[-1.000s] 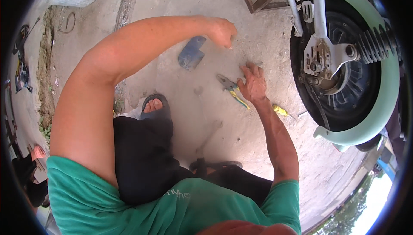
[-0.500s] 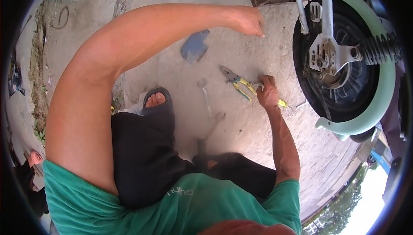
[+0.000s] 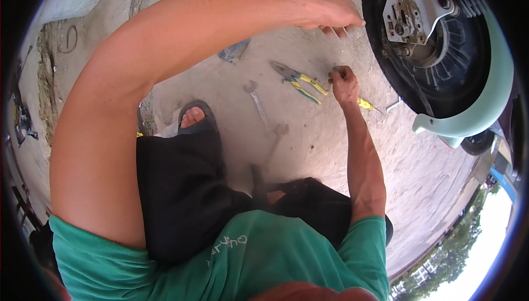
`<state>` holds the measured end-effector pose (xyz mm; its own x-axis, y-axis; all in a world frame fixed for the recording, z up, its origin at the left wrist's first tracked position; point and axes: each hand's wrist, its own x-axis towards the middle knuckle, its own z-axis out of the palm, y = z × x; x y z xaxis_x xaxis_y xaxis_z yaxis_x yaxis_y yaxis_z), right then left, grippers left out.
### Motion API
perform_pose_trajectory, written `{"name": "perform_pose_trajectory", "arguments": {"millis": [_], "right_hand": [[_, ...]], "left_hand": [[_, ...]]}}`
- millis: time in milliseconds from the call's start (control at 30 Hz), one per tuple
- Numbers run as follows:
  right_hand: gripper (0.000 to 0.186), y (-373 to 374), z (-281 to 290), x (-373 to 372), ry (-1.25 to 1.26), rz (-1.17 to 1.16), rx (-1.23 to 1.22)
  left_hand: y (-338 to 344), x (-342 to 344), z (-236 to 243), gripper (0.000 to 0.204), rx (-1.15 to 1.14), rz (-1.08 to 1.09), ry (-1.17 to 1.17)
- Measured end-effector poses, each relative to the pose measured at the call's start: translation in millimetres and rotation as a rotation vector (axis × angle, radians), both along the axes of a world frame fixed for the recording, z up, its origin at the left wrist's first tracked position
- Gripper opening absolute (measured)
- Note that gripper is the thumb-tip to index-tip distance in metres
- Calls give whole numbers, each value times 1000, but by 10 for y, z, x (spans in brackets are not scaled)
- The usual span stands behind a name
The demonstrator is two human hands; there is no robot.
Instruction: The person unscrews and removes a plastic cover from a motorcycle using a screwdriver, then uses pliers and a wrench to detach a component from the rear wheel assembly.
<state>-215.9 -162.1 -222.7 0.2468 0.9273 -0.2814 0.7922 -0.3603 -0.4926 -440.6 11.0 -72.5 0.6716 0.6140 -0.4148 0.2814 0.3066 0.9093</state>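
My left hand [image 3: 337, 13] reaches across beside the black tyre [image 3: 374, 36] of a raised wheel. Its thumb and index tips come together near the tread, the other fingers hanging loosely bent; anything pinched there is too small to make out. Lower down, my right hand [image 3: 345, 87] is closed just above the ground, its fingertips around a small dark piece I cannot identify. Pliers [image 3: 300, 80] with yellow-green handles lie left of that hand. On its other side are a yellow-handled screwdriver [image 3: 366, 104] and a short metal rod [image 3: 394, 104].
A double-ended wrench [image 3: 257, 105] and another wrench [image 3: 278, 138] lie before my legs. A bluish flat piece [image 3: 234, 51] is partly behind my left forearm. The wheel carries a pale green fender [image 3: 485, 114] and a metal bracket [image 3: 405, 17]. My sandalled foot [image 3: 194, 116] rests at left.
My left hand has moved right, toward the tyre, and its outer fingers have loosened. The view has shifted, so the ground tools appear higher. My right hand stays closed beside the pliers.
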Motion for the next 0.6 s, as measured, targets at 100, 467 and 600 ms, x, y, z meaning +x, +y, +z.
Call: {"name": "perform_pose_trajectory", "arguments": {"millis": [100, 467, 600], "right_hand": [[32, -17, 123, -83, 298, -84, -84], [30, -171, 646, 61, 1022, -317, -177], [29, -155, 778, 129, 1055, -314, -115]], "left_hand": [[-26, 279, -20, 37, -91, 83, -156], [64, 607, -299, 22, -56, 42, -258], [22, 700, -255, 22, -41, 38, -289]]}}
